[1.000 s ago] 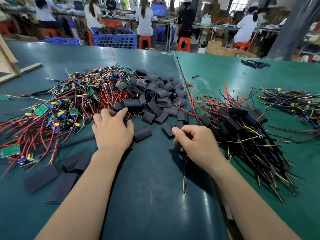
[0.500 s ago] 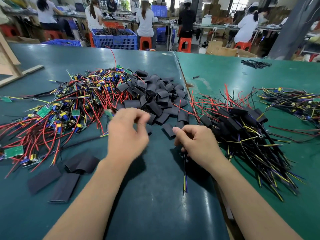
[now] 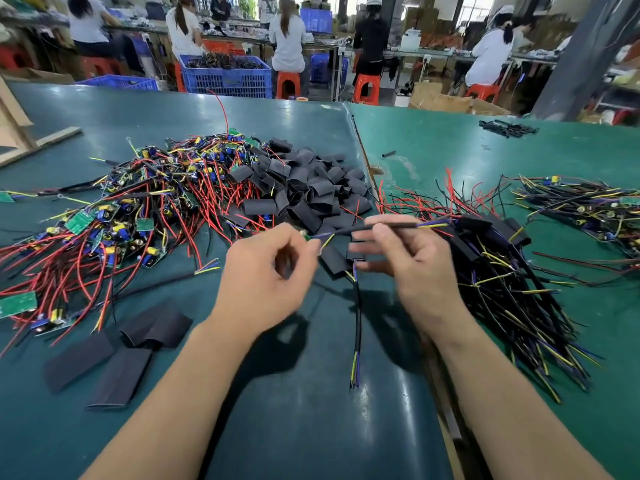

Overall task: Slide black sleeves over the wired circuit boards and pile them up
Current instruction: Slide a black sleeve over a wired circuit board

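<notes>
My left hand (image 3: 266, 278) is raised over the green table and pinches a small green circuit board (image 3: 305, 236) at its wire end. Its black cable (image 3: 381, 226) runs right across the fingers of my right hand (image 3: 412, 261), which grips a black sleeve (image 3: 356, 255) with a second cable (image 3: 356, 327) hanging down from it. A heap of bare boards with red wires (image 3: 131, 216) lies at left. Loose black sleeves (image 3: 304, 192) are piled in the middle. Sleeved boards with black cables (image 3: 502, 271) are heaped at right.
Three flat sleeves (image 3: 117, 355) lie near my left forearm. Another bundle of wired boards (image 3: 585, 206) sits at far right. A seam (image 3: 363, 161) divides the two green table tops. Blue crates (image 3: 228, 76), stools and several seated people are beyond the far edge.
My left hand lifted a board out of the left heap and brought it toward my right hand. My right hand rose from the table and now has the board's cable across its fingers.
</notes>
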A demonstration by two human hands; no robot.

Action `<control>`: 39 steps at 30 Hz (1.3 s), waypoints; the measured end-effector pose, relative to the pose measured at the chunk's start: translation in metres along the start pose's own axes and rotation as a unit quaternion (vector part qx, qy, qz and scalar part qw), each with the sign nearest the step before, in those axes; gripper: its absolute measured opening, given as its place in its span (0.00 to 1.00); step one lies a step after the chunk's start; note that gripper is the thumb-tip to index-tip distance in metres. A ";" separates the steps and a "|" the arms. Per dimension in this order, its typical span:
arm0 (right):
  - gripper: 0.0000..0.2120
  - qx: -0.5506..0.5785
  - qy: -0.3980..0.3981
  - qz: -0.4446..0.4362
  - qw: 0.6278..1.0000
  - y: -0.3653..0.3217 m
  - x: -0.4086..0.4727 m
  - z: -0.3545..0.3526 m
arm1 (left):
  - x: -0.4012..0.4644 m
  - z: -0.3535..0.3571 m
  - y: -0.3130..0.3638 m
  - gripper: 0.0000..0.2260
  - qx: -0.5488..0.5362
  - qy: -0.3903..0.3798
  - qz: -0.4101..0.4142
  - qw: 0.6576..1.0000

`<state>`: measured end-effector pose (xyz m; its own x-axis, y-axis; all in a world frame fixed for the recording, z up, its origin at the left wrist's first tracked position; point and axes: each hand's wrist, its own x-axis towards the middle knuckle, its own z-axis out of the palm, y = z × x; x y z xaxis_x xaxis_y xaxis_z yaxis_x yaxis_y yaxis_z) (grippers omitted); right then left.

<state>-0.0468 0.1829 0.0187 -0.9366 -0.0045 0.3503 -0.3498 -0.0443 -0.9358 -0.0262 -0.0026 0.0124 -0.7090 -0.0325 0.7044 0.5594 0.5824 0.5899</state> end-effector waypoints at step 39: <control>0.08 0.110 -0.057 0.080 0.989 -0.010 -0.009 0.010 | 0.005 0.018 0.008 0.08 -0.337 -0.071 -0.186 0.920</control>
<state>-0.0346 0.1737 0.0250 -0.9670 -0.1402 0.2127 -0.1732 -0.2504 -0.9525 -0.0335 0.0167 0.0133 -0.9273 0.0058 0.3742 0.3724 -0.0858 0.9241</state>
